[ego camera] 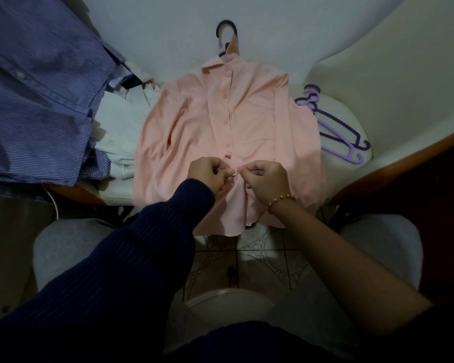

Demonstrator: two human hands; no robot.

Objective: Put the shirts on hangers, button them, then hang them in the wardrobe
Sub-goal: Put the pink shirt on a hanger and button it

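A pink shirt (252,119) lies flat on a white cushioned seat, front up, on a dark hanger (226,28) whose hook pokes out past the collar. Several upper buttons look fastened down the placket. Low on the placket, my left hand (207,174) pinches a button and the cloth edge. Just to its right, my right hand (266,179) pinches the opposite edge of the placket. The two hands almost touch. The hem hangs over the seat's front edge.
A blue striped shirt (37,87) is heaped at the left over white clothes (121,127). Purple hangers (336,124) lie at the right of the seat (351,111). A wooden armrest (404,163) runs along the right. Tiled floor (260,258) shows below.
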